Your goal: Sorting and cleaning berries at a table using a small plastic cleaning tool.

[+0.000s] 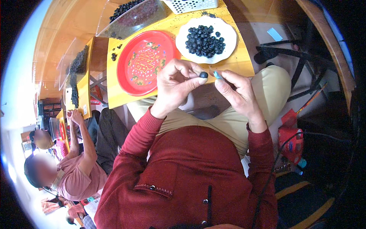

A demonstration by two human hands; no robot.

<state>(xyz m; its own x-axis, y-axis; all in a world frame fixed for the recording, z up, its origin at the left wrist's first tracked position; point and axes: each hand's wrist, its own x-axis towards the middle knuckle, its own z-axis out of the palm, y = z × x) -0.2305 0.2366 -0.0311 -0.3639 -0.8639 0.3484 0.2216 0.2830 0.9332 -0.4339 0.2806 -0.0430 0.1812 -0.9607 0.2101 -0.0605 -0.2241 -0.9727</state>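
My left hand is closed in a pinch around a small dark round ball, which sits at the thumb tip. Facing it, my right hand grips a small tool with a blue-green end between thumb and fingers. The tool's tip is close to the ball; whether they touch, I cannot tell. Just beyond my hands stands a white scalloped plate with a heap of similar dark balls. To the left lies a round red tray with a printed pattern.
The yellow table also holds a clear bin of dark pieces, a white perforated basket and scattered dark bits. A co-worker sits at another table on the left. A red bag is beside my right arm.
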